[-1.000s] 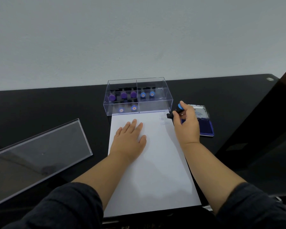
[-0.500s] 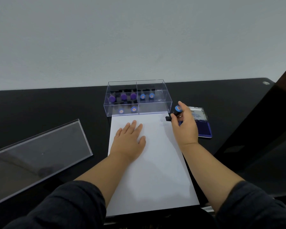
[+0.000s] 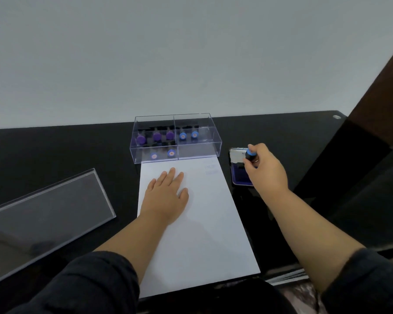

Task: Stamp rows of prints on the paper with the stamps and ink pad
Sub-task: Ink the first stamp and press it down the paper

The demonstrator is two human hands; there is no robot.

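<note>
Nearest, our sleeves: dark cuffs at the bottom edge, both forearms bare beyond them.
Paper [image 3: 204,234]: white sheet lying on the black table [image 3: 55,150], its far edge touching the clear box.
Our left hand [image 3: 167,196]: flat on the sheet, fingers straight and slightly spread, pressing it down.
Prints [image 3: 211,169]: faint blue marks near the sheet's far right corner; we cannot read them.
Lid [image 3: 43,214]: clear, lying left of the sheet.
Our right hand [image 3: 264,171]: fingers curled round a blue-capped stamp [image 3: 250,155], held over the ink pad [image 3: 239,175] just right of the sheet.
Clear box [image 3: 175,138]: purple and blue stamps standing inside, mostly in its left compartment.
</note>
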